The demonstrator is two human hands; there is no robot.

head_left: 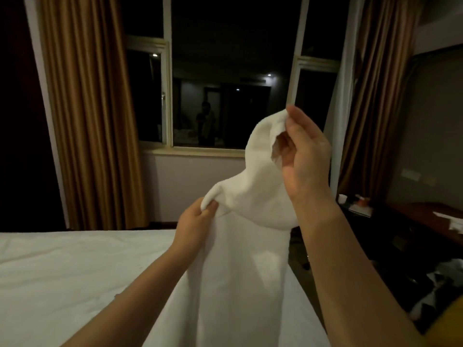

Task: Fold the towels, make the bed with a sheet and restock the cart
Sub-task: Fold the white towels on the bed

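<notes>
A white towel hangs in the air in front of me, above the bed covered with a white sheet. My right hand is raised high and pinches the towel's upper edge between thumb and fingers. My left hand is lower and to the left, and grips another part of the top edge. The cloth sags between the two hands and drapes down toward the bed's near right corner.
A dark window with brown curtains faces me beyond the bed. A dark wooden desk with a cup and small items stands at right. Dark clothing lies low at the right edge.
</notes>
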